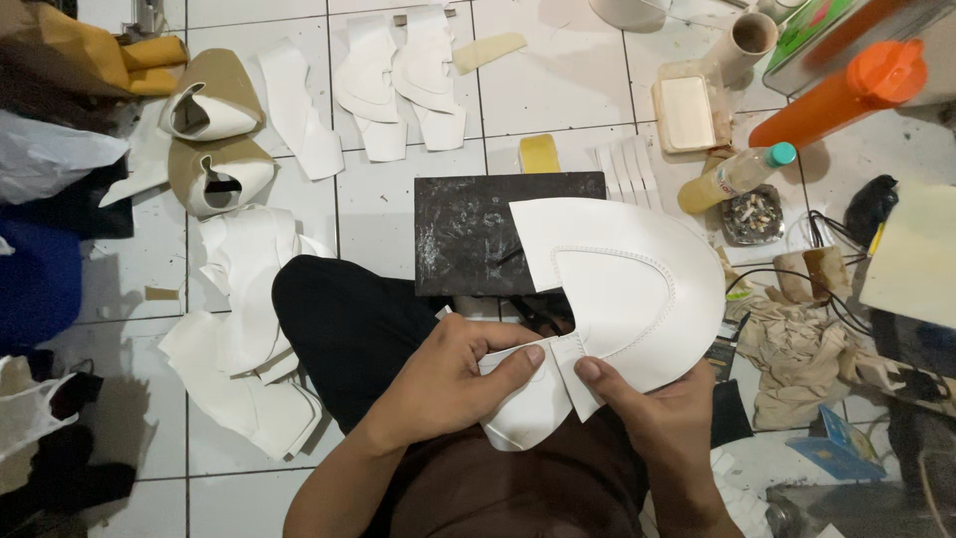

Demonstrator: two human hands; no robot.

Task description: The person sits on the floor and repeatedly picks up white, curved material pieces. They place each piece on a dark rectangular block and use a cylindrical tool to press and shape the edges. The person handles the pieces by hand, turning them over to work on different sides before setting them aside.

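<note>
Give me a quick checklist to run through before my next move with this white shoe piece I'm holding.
1. Left hand gripping the smaller white tab piece: ok.
2. Right hand thumb pinning the large white shoe upper at its inner edge: ok.
3. Two pieces overlapping where the thumbs meet: ok; exact alignment cannot tell.
4. Dark work slab free of clutter: ok.
5. Orange-capped bottle within reach: cannot tell.
6. Stitch line on the upper unbroken: ok where visible.
</note>
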